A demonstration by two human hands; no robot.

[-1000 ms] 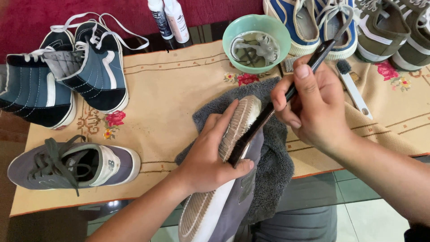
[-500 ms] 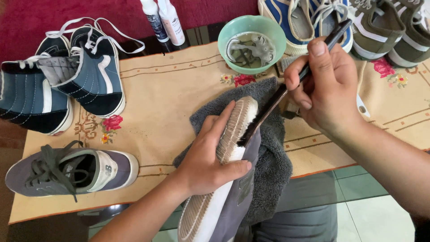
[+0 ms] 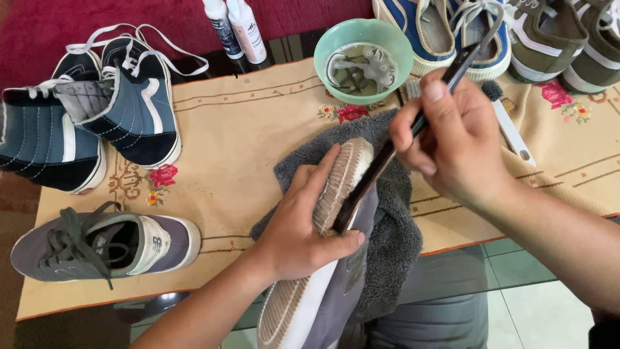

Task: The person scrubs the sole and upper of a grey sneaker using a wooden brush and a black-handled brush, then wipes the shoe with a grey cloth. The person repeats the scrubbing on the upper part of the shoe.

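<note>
left hand: grip closed around grey shoe, sole up, over grey towel at table front edge | right hand: grip closed on dark brush, head touching the sole edge | near: green bowl, grey sneaker at left

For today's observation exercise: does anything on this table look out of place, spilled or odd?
One oddity: shoelaces lie coiled in cloudy water inside the green bowl, not on a shoe. Nothing looks spilled. The left hand holds a grey shoe sole-up on a towel while the right hand holds a brush to it.
</note>
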